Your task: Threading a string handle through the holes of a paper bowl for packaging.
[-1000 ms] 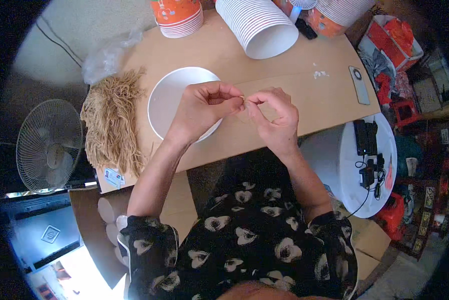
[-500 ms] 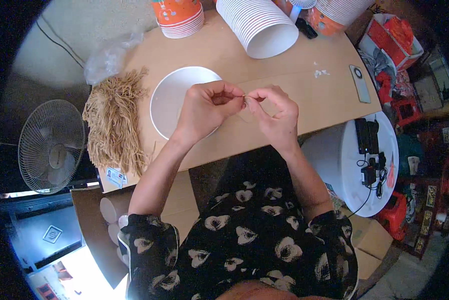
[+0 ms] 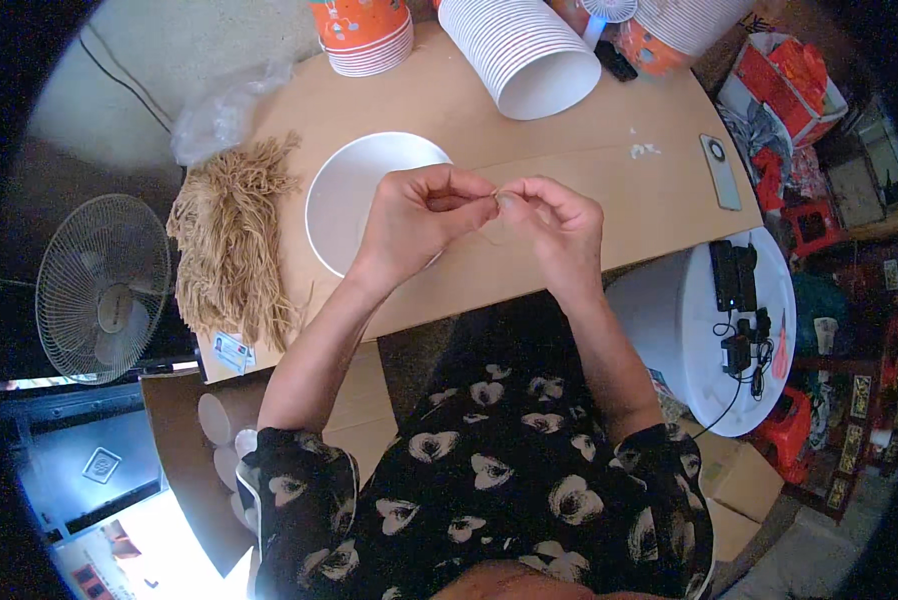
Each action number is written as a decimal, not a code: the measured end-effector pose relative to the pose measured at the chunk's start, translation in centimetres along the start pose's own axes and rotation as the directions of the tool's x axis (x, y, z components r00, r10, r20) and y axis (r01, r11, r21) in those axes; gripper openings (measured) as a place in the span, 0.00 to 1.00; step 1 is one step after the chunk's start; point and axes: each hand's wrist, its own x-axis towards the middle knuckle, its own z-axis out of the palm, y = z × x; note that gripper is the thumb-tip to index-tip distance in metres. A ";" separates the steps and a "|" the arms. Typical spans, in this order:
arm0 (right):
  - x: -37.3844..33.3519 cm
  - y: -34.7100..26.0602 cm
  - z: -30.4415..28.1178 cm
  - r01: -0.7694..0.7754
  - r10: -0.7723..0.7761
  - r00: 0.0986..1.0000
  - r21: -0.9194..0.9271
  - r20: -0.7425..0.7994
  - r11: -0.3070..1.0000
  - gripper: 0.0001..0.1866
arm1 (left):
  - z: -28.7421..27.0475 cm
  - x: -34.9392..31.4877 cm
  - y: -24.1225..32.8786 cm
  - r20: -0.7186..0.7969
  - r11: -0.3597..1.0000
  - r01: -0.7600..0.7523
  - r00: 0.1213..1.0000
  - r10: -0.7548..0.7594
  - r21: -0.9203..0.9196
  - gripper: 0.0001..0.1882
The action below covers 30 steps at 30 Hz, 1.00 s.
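Note:
Over the front half of the table, my left hand (image 3: 409, 225) and my right hand (image 3: 561, 230) meet fingertip to fingertip. Each has its thumb and forefinger pinched on a thin tan strand; only a tiny part shows between the fingertips, and a faint length hangs below. Behind my left hand, partly covered by it, stands a round white tub (image 3: 341, 190) with its mouth up. To the left of that tub lies a thick bundle of tan strands (image 3: 231, 245), loose and wavy, along the table's left side.
Stacked white paper tubs (image 3: 514, 50) lie tipped at the back, near orange tubs (image 3: 364, 40). A phone (image 3: 721, 172) rests at the right edge. Clear plastic (image 3: 219, 115) and a card (image 3: 233, 352) flank the bundle. A fan (image 3: 104, 290) stands left; a white drum (image 3: 704, 340) with chargers stands right.
Both hands have shifted very slightly to the right, their fingertips pressed closer together. The pinch on the strand continues, and the other things stay where they were.

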 end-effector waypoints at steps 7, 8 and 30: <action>-0.3 -0.5 0.4 0.026 -0.025 1.000 0.010 -0.019 1.000 0.08 | -0.3 -0.1 0.1 -0.005 0.999 -0.041 0.999 0.041 0.007 0.07; -0.3 -0.7 0.3 0.026 -0.026 1.000 0.009 -0.017 1.000 0.08 | -0.4 -0.1 0.1 -0.007 0.999 -0.041 0.999 0.041 0.007 0.07; 0.4 0.0 0.1 -0.070 0.061 0.992 0.080 0.110 0.994 0.06 | -1.4 -0.4 0.5 0.080 0.990 0.096 0.993 -0.088 -0.105 0.10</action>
